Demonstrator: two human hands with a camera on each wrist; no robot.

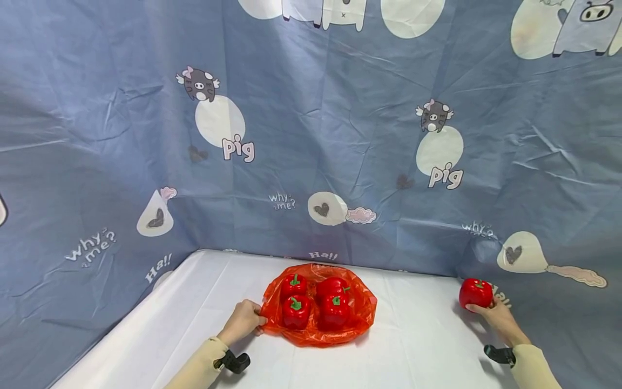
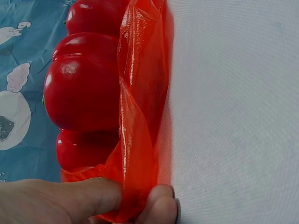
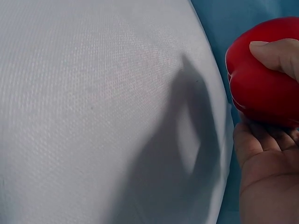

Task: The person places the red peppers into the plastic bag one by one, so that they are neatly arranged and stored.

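A red plastic bag [image 1: 313, 339] lies spread on the white table with several red bell peppers [image 1: 296, 313] standing in it, green stems up. My left hand [image 1: 243, 321] pinches the bag's left edge between thumb and fingers; in the left wrist view the thumb [image 2: 93, 196] presses on the folded plastic [image 2: 138, 121]. Far to the right, my right hand [image 1: 500, 319] grips another red bell pepper [image 1: 475, 293] near the table's right edge. In the right wrist view, the thumb [image 3: 280, 56] lies across this pepper [image 3: 261, 88] and the fingers are under it.
The white table [image 1: 413, 335] runs between the bag and my right hand. A blue curtain [image 1: 272, 162] printed with pigs and words hangs along the back and both sides. Each wrist carries a black camera mount [image 1: 235, 363].
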